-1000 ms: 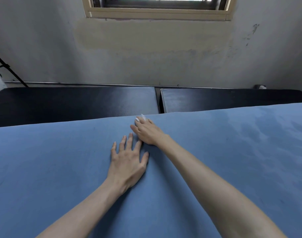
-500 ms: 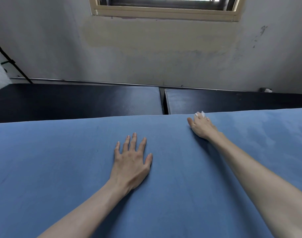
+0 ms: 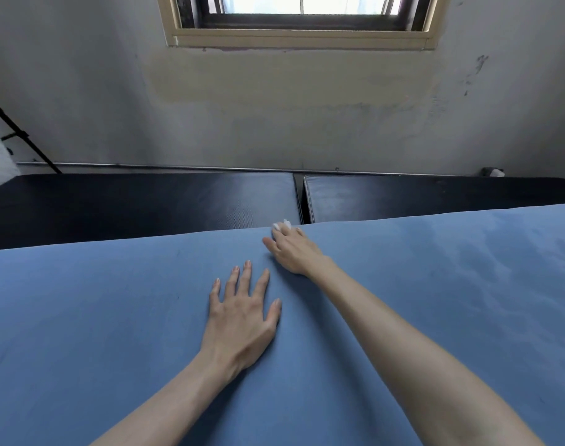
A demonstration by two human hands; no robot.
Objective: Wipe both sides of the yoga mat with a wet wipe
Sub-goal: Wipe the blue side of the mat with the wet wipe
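While the left hand [image 3: 242, 320] lies flat with fingers spread on the blue mat [image 3: 97, 333], the right hand [image 3: 294, 252] reaches to the mat's far edge, fingers pressing a white wipe [image 3: 281, 225] that shows only past the fingertips. Darker damp patches mark the mat at right, and black pads [image 3: 146, 204] lie beyond it below a window [image 3: 302, 20].
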